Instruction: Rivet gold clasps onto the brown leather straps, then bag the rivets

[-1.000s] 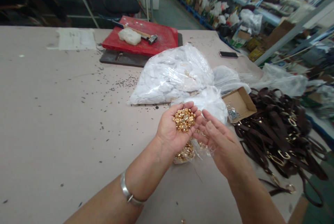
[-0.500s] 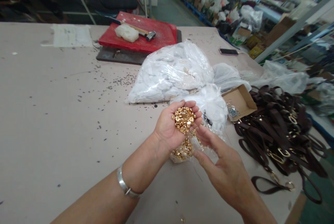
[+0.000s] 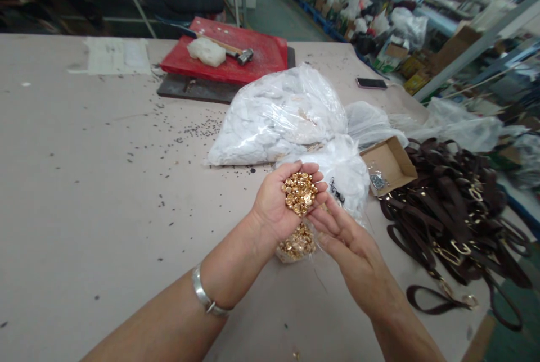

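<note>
Left hand (image 3: 272, 209): palm up, fingers together, slightly curled.
Gold pieces (image 3: 300, 193): 1 heap in that palm, near a clear bag (image 3: 296, 244) of similar pieces.
Right hand (image 3: 353, 244): thumb apart from fingers, beside the heap.

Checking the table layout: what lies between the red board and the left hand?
In the head view, the big white bag lies between the red board and the left hand.

Bagged gold pieces (image 3: 298, 246) partly hidden
</note>
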`<state>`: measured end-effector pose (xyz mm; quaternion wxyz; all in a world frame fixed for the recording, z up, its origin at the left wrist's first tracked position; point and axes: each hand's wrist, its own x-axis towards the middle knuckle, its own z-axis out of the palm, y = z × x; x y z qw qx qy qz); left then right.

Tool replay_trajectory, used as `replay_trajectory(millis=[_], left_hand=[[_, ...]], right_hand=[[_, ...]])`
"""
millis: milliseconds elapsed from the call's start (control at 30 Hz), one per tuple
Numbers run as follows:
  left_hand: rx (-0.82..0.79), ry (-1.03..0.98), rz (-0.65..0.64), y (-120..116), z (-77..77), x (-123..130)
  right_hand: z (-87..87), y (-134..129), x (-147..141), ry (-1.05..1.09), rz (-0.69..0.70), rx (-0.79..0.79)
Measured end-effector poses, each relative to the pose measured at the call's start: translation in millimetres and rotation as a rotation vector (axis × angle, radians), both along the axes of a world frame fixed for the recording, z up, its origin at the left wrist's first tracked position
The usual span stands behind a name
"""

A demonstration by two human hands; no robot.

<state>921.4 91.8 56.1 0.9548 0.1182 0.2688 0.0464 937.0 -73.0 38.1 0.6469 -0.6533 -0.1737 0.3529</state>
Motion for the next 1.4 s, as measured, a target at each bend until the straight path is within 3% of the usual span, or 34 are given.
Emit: replay_trajectory(millis=[400,533,633,800,1400], left_hand=[[0.013,0.03,-0.021,-2.7,2.4,1.1],[-0.01,-0.011,-0.017,-2.2,-0.4,-0.1],[-0.019,-0.013,-0.013,-2.9,-0.7,0.1],[0.023,0.045,-0.015,-3.9,2.5,2.5],[0.181,0.044,0.008,-8.5,0.8,2.4]], right_hand=[[4.6,1.6,-0.1,-0.02,-0.049,0.016],[11.8,-0.5,-0.8,-0.107,-0.109,-0.077],[17.4,3.0,-0.5,-0.14,-0.066,-0.159],[22.6,9.4,0.8,-0.181,0.031,-0.153],[29.1,2.7,6.3,-0.229,0.074,-0.207]])
